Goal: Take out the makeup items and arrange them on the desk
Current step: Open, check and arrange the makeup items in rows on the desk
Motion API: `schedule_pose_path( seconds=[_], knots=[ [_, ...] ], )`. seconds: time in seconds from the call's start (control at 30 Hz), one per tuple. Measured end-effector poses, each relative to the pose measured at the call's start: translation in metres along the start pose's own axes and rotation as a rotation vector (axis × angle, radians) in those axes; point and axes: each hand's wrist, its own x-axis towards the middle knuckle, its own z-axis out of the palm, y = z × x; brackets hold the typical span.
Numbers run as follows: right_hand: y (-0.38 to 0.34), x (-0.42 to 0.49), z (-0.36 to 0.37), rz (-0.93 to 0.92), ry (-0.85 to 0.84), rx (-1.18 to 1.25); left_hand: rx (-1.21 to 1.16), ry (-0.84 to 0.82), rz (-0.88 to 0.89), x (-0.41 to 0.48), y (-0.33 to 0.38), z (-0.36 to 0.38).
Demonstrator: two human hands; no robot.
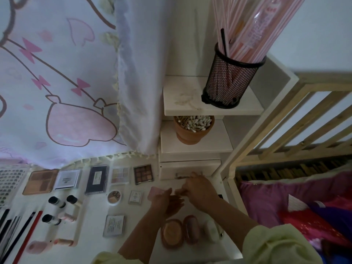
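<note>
On the white desk [91,210] lie rows of makeup: a peach palette [40,181], a dark palette [97,180], a brown eyeshadow palette [143,174], a round compact [114,197], small bottles [57,201], pencils and brushes [19,225], and two oval compacts [172,235]. My left hand [167,202] hovers with relaxed fingers, partly covering a pink item [154,193]. My right hand [198,189] reaches to the front of a small white drawer [188,167], beside a thin metal piece [181,175]. Its fingers curl downward; whether they hold anything is hidden.
Two white shelves rise behind the drawer, one with a terracotta pot of cotton swabs [193,130], one with a black mesh cup of pink sticks [230,80]. A printed cloth [66,82] hangs over the desk's back. A wooden rail [285,130] and bedding stand to the right.
</note>
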Motion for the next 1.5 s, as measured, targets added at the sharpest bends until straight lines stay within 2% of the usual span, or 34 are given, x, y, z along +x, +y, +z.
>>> schedule_pose_path(
  seconds=[0.17, 0.33, 0.5, 0.6, 0.7, 0.77, 0.83, 0.97, 1.13, 1.2, 1.37, 1.5],
  knots=[
    [-0.005, -0.018, -0.007, -0.163, 0.15, -0.135, -0.04, -0.123, -0.05, -0.011, 0.004, -0.003],
    [-0.011, -0.043, -0.018, -0.279, 0.325, -0.122, -0.017, -0.228, 0.038, -0.022, 0.005, -0.012],
    [-0.013, -0.059, -0.024, -0.324, 0.305, -0.065, 0.025, -0.272, 0.145, -0.034, 0.01, -0.024],
    [-0.018, -0.062, -0.034, -0.256, 0.29, 0.225, 0.067, -0.272, 0.21, -0.038, 0.011, -0.035],
    [-0.018, -0.047, -0.046, -0.001, 0.38, 0.488, 0.119, -0.289, 0.253, -0.042, 0.012, -0.041],
    [-0.019, -0.032, -0.056, 0.175, 0.327, 0.642, 0.138, -0.31, 0.267, -0.046, 0.014, -0.045],
    [-0.019, -0.019, -0.062, 0.277, 0.238, 0.786, 0.174, -0.345, 0.275, -0.05, 0.016, -0.047],
    [-0.02, 0.0, -0.063, 0.382, 0.106, 1.049, 0.306, -0.373, 0.295, -0.059, 0.017, -0.046],
    [-0.017, 0.002, -0.058, 0.349, 0.055, 1.081, 0.306, -0.382, 0.305, -0.065, 0.022, -0.046],
    [-0.017, 0.001, -0.059, 0.34, 0.04, 1.093, 0.346, -0.334, 0.349, -0.067, 0.021, -0.045],
    [-0.017, -0.001, -0.055, 0.378, 0.029, 1.101, 0.926, -0.019, 0.724, -0.066, 0.019, -0.03],
    [-0.015, -0.002, -0.053, 0.385, 0.042, 1.11, 0.986, 0.081, 0.816, -0.063, 0.013, -0.027]
  ],
)
